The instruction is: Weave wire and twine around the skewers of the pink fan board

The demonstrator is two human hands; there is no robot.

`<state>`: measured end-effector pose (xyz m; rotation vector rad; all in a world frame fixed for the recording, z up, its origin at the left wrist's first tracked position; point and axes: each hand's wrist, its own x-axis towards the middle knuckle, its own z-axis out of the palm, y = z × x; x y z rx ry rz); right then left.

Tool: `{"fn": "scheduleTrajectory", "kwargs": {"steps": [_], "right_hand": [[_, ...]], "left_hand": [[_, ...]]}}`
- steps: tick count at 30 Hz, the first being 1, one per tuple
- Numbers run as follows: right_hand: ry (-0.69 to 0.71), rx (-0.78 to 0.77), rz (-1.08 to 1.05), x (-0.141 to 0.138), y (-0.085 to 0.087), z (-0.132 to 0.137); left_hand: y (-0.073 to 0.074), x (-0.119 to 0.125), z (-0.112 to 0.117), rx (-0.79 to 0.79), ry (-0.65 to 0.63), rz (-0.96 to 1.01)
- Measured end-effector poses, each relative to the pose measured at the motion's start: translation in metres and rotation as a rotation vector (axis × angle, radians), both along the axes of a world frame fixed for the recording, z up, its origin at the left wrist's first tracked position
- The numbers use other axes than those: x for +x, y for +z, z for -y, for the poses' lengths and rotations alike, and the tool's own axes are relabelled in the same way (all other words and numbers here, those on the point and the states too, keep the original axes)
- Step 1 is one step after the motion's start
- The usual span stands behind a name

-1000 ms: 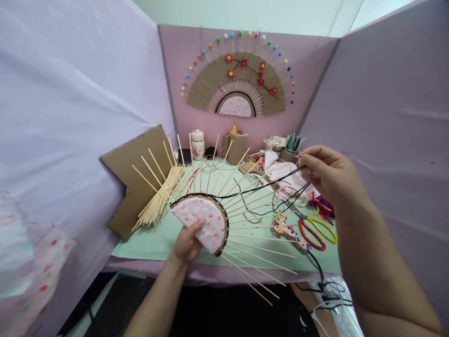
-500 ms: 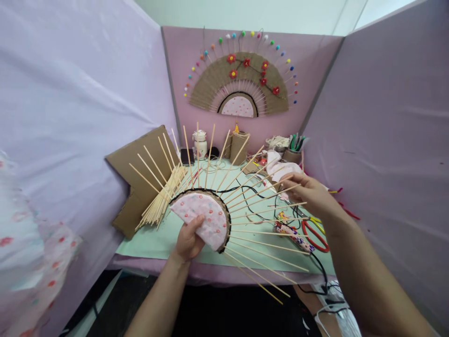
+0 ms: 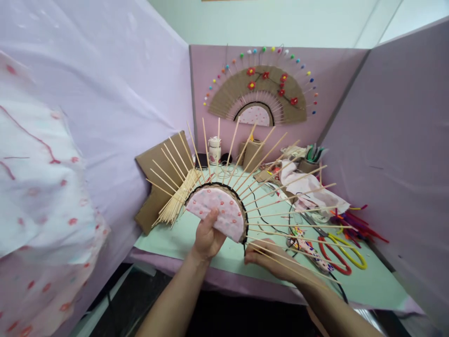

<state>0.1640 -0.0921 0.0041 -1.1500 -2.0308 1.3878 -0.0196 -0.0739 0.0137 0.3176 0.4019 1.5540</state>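
My left hand (image 3: 210, 235) grips the flat edge of a half-round fan base (image 3: 218, 206), thumb on its pink flowered cloth. Thin wooden sticks (image 3: 257, 152) fan out from its curved edge, which has a black cord (image 3: 244, 248) along it. Below the base's right corner, my right hand (image 3: 261, 258) is closed, with the cord's short end at its fingertips. The lowest sticks pass in front of that hand, and some of its fingers are hidden.
A finished fan (image 3: 259, 91) hangs on the back panel. Loose sticks (image 3: 177, 199) lean on cardboard (image 3: 159, 161) at left. On the right lie a patterned glue gun (image 3: 312, 250), scissors with a red-and-yellow handle (image 3: 335, 256), pink cloth (image 3: 298, 180) and pipe cleaners (image 3: 365, 224). Twine spools (image 3: 253, 154) stand behind.
My right hand has come down and left from the outer stick ends to the base's lower right corner, where it pinches the black cord. The view has shifted; my left hand keeps its hold.
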Motion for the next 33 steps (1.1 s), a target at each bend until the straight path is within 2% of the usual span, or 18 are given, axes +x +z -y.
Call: {"fn": "scheduleTrajectory", "kwargs": {"steps": [5,10,13,17,21,24,30,33], "right_hand": [[0.018,0.037,0.052,-0.002,-0.015,0.002],[0.033,0.000,-0.014,0.009,-0.006,-0.001],[-0.069,-0.002,-0.121,0.012,0.000,-0.006],[-0.237,0.036,-0.376,0.005,0.001,-0.018],[-0.190,0.003,-0.556,-0.012,-0.003,-0.023],[-0.185,-0.047,-0.575,-0.022,-0.008,-0.021],[-0.176,-0.021,-0.544,-0.032,-0.015,-0.018],[-0.216,-0.137,-0.562,-0.031,-0.014,-0.015]], "left_hand": [[-0.001,0.002,0.002,-0.034,-0.010,0.029],[-0.008,-0.004,0.000,-0.045,-0.065,0.002],[-0.013,-0.006,0.000,-0.060,-0.147,-0.015],[-0.018,-0.004,0.000,-0.046,-0.224,0.006],[-0.018,-0.004,0.000,-0.077,-0.158,-0.019],[-0.018,-0.004,0.000,-0.098,-0.113,-0.047],[-0.020,-0.004,0.000,-0.129,-0.088,-0.068],[-0.022,-0.006,-0.002,-0.131,-0.080,-0.059]]}}
